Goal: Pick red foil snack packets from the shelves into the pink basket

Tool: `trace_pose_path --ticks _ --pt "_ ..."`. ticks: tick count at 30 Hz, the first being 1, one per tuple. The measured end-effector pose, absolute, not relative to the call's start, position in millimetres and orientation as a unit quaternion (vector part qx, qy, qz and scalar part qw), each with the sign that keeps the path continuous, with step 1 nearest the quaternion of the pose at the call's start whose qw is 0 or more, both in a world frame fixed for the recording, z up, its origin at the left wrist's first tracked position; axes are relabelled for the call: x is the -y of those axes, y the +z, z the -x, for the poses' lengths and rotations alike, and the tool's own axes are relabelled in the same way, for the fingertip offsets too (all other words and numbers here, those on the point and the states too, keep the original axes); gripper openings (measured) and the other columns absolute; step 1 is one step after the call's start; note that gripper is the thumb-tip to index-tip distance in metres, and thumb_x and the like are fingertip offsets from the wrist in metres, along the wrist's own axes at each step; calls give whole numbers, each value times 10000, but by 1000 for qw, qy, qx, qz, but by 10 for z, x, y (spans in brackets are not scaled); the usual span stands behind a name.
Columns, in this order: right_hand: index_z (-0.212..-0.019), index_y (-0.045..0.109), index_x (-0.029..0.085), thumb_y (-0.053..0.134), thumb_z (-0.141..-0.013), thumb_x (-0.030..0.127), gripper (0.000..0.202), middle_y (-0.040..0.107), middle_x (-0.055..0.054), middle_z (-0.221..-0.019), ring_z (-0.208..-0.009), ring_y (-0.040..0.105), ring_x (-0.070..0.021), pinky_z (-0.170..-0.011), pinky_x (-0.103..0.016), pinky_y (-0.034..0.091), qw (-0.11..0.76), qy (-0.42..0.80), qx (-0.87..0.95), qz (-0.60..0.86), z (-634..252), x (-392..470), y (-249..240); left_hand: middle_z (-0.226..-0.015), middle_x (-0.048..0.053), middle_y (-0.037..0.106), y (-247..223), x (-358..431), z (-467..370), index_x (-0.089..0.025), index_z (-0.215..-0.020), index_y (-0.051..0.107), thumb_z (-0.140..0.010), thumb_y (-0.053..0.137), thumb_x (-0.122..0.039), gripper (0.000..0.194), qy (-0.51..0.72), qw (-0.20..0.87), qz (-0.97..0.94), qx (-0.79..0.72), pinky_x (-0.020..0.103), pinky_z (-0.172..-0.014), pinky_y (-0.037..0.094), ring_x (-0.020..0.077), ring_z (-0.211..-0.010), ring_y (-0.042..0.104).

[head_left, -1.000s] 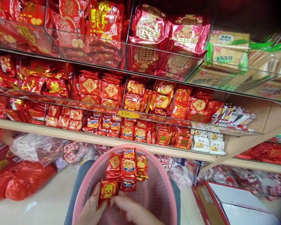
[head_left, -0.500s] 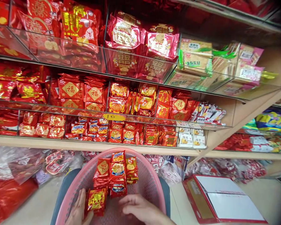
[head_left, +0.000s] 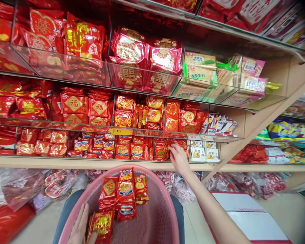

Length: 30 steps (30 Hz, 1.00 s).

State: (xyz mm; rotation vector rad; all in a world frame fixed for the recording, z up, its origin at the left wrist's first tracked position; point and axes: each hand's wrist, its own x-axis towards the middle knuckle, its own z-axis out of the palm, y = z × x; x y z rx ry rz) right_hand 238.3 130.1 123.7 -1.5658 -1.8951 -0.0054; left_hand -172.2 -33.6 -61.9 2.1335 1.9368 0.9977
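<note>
A pink plastic basket point(head_left: 173, 206) stands between my knees, with stacked red and gold biscuit packets point(head_left: 125, 189) leaning inside. Low on its left side, my left hand point(head_left: 81, 225) holds a small stack of red packets with gold print point(head_left: 103, 223); the fingers lie straight along the side and the thumb presses the front. My right hand point(head_left: 179, 157) reaches out to the bottom shelf, fingers bent and a little apart at the edge of a row of red packets point(head_left: 161, 150). No packet shows lifted in it.
Shelves with clear dividers hold many packets, among them white cracker packs point(head_left: 204, 152) to the right. A yellow tag point(head_left: 120, 131) reads 10. An open red-edged folder point(head_left: 254, 223) lies on the floor at right; plastic bags lie under the shelf point(head_left: 22, 161).
My right hand has left the basket and moved up and right to the bottom-shelf packets. My left hand stays at its stack, slightly lower and further left in view.
</note>
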Motion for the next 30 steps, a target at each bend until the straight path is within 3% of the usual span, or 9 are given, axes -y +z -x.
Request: trace_pose_path --ticks 8,12,16,22,30 --pt "-1100 612 148 335 -768 68 439 587 -148 -1120 -1017 514 -282 -890 -469 436 318 -117 714 613 -2894 -1467 1240 -1495 146 295 -609 325 1832 -258 -1475 94 -883 379 -381 668 353 37 -688 -633 541 -1046 318 330 -1318 344" --pt "-1091 618 147 343 -771 78 428 598 -149 -1104 -987 526 -285 -866 -472 453 310 -134 715 612 -2943 -1386 1145 -1490 105 325 -419 317 1850 -244 -1460 187 -865 411 -387 652 374 97 -654 -651 465 -1091 271 281 -1347 304" --pt "-1086 619 143 357 -797 99 394 594 -152 -1128 -995 524 -282 -886 -467 450 308 -140 726 599 -2816 -1370 1067 -1474 110 355 -260 365 1906 -220 -1444 242 -857 420 -384 634 382 157 -627 -660 427 -1087 306 255 -1322 368" --pt "-1126 593 164 376 -813 125 383 557 -154 -1187 -1059 486 -298 -885 -486 433 294 -149 741 586 -2564 -1396 1044 -1300 128 565 -146 457 1994 -197 -1405 313 -861 399 -350 571 380 209 -618 -656 383 -985 455 226 -1131 585" --pt "-1129 589 133 389 -822 134 367 539 -165 -1226 -1084 468 -296 -932 -473 403 285 -157 737 592 -2533 -1347 982 -1270 127 591 -55 448 1950 -158 -1339 401 -857 381 -371 528 362 170 -641 -656 390 -1008 432 237 -1143 576"
